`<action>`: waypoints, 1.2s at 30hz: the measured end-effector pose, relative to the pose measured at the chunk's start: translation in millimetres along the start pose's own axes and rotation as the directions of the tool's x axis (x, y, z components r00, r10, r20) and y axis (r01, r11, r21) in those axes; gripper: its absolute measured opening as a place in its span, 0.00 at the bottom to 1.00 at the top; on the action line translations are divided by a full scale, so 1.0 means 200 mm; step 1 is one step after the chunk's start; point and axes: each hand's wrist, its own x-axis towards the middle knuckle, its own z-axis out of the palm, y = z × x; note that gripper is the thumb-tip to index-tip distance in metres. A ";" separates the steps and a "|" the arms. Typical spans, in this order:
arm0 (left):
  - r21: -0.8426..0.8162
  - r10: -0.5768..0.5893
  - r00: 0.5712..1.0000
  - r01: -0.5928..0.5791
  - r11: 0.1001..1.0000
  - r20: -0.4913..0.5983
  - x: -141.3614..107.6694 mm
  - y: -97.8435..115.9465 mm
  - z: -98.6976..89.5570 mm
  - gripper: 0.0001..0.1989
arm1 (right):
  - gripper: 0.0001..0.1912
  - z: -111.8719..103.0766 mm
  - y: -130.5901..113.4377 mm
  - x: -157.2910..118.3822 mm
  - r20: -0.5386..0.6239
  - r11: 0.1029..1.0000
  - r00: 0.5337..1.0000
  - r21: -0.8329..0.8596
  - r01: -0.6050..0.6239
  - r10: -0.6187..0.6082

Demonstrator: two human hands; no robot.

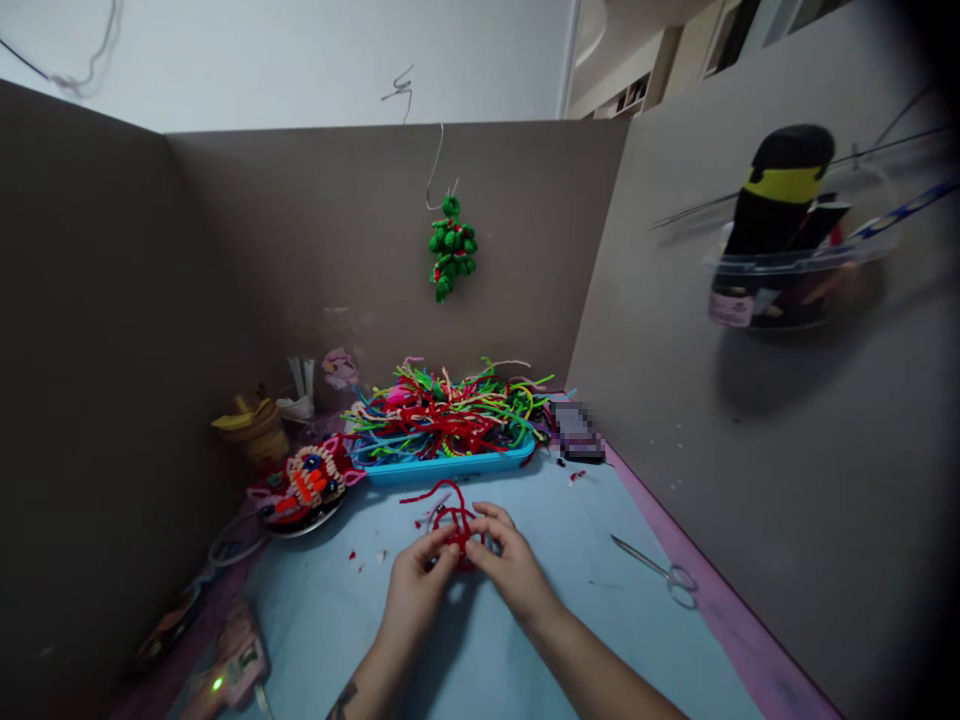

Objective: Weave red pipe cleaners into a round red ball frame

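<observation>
Red, fuzzy strands bent into a loose, looped bundle (459, 517) are sitting between two bare hands over a pale blue bench (337, 605), just short of the tray. The left hand (416, 580) is pinching the near left edge between thumb and fingers; the right hand (514, 560) is gripping the opposite edge, its outer fingers spreading clear. The two-sided hold is probably keeping the loops from springing apart, while one free red end is curling away toward the back.

Behind, a long, light blue plastic tray (450, 465) is corralling a tangled heap of multicoloured fuzzy strands (450, 410), likely set there so that every colour is staying within reach. Slim metal scissors (651, 567) are lying apart on the right, presumably handy for that side, yet clear of the forearm. At left, a shallow round dish (311, 527) is carrying a red, orange and pink fuzzy figure (311, 475), seemingly keeping it out of the working space. Above, a bent metal wire hook (435, 165) is suspending a green, red-flecked fuzzy ornament (452, 240) against the grey partition (322, 220), off the crowded surface.
</observation>
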 end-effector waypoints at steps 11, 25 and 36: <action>-0.182 -0.089 0.993 0.102 0.978 0.078 -0.01 0.00 0.02 0.31 | 0.18 -0.01 0.01 0.02 0.051 0.969 0.996 0.233 -0.082 0.072; -0.222 -0.085 0.995 0.070 0.973 -0.057 -0.01 -0.01 0.02 0.23 | 0.07 0.02 -0.07 -0.04 -0.052 0.972 0.987 -0.191 0.141 -0.153; -0.344 -0.152 0.983 0.107 0.933 -0.106 -0.01 -0.01 0.02 0.21 | 0.06 0.03 -0.05 -0.05 -0.040 0.901 0.946 -0.319 0.293 -0.322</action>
